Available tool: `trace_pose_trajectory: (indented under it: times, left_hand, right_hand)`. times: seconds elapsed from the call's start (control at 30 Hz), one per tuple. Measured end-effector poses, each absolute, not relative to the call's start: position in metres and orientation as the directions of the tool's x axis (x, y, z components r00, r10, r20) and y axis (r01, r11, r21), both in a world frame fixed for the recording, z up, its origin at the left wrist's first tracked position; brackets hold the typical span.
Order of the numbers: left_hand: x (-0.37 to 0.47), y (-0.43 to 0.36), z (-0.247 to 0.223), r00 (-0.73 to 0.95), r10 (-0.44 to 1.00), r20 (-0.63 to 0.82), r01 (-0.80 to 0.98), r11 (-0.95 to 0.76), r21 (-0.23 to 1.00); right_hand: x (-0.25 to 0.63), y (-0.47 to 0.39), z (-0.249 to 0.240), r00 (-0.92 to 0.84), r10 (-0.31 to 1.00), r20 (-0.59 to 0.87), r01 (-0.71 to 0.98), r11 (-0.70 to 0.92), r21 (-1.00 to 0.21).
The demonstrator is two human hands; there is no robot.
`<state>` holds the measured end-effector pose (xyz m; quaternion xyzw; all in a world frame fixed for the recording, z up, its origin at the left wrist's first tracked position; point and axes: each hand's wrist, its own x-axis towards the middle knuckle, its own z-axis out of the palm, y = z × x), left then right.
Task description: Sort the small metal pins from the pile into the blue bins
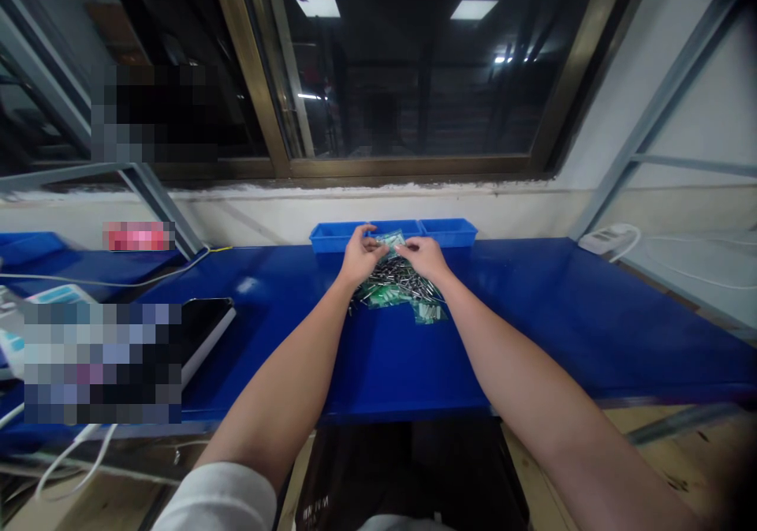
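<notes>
A small clear-and-green plastic packet (pixel 391 239) is held up between my two hands, just in front of the blue bins. My left hand (pixel 359 258) pinches its left side with thumb and fingers. At its right edge, my right hand (pixel 426 258) grips it with thumb and forefinger. Below them on the table lies a heap of thin, shiny metal pieces (pixel 408 278), too small to name exactly. More green packets (pixel 387 296) lie on and in front of the heap, one (pixel 430 312) nearest me with pale pieces inside.
Joined blue plastic bins (pixel 337 239) stand at the back of the blue table (pixel 402 373), against the wall. A white power strip (pixel 609 237) with a cable sits at the back right corner. On the left lies a dark flat device (pixel 206 322), partly blurred out, near white cables.
</notes>
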<state>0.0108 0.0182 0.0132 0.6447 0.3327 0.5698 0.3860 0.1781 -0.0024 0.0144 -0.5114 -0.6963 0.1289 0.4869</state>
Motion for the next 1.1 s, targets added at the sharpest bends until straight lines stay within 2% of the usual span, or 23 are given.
trace_pose_trajectory:
  times: [0.13,0.23,0.47,0.6,0.8,0.9,1.0,1.1]
  left_hand:
    - [0.012,0.016,0.016,0.116,0.865,0.488,-0.009,-0.490,0.872]
    - [0.010,0.021,0.014,0.086,0.872,0.482,0.061,-0.487,0.871]
    - [-0.009,0.042,0.007,-0.196,0.890,0.412,0.231,-0.367,0.901]
    - [-0.017,0.042,0.015,-0.283,0.916,0.285,0.106,-0.265,0.958]
    - [-0.023,0.040,0.025,-0.227,0.955,0.193,-0.188,-0.237,0.953]
    - [-0.026,0.041,0.023,-0.247,0.956,0.156,-0.230,-0.214,0.949]
    - [-0.030,0.041,0.021,-0.310,0.937,0.164,-0.153,-0.219,0.964]
    - [-0.034,0.039,0.020,-0.277,0.941,0.194,0.087,-0.177,0.980]
  right_hand:
    - [0.176,-0.003,0.015,0.003,0.838,0.545,0.640,0.418,-0.645]
    - [0.177,-0.004,0.014,0.023,0.839,0.543,0.658,0.396,-0.640]
    - [0.179,-0.006,0.013,-0.002,0.854,0.521,0.714,0.366,-0.597]
    - [0.178,-0.006,0.013,-0.039,0.859,0.510,0.728,0.374,-0.574]
    - [0.178,-0.007,0.014,-0.054,0.860,0.507,0.740,0.375,-0.558]
    - [0.179,-0.007,0.013,-0.052,0.864,0.501,0.739,0.370,-0.563]
    - [0.179,-0.006,0.012,-0.051,0.864,0.501,0.737,0.371,-0.566]
    - [0.180,-0.005,0.012,-0.048,0.864,0.501,0.738,0.369,-0.565]
